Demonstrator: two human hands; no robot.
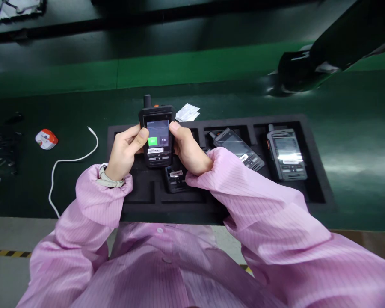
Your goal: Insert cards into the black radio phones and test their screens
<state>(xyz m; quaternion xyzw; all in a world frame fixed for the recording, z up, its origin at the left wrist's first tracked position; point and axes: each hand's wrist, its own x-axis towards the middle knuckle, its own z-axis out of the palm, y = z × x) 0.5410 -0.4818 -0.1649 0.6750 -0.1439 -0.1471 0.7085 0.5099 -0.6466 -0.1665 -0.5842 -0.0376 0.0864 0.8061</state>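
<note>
Between my two hands, a black handheld two-way radio (158, 137) is held upright above a foam tray, its lit screen facing me with a green button on it. My left hand (125, 149) grips its left side, thumb at the screen's edge. On the other side my right hand (190, 147) is closed round the radio, thumb near the screen's upper right; its other fingers are mostly hidden. Below lies another radio (177, 179), partly covered by my right hand and sleeve. A tilted radio (235, 147) and a straight one (286, 154) rest in the tray to the right.
The black foam tray (319, 171) has several compartments. Behind it lie white paper slips (188, 112). To the left are a white cable (71, 160), an orange-and-white object (46, 139) and dark cords (1, 147). A black arm-like stand (298, 70) rises at the back right.
</note>
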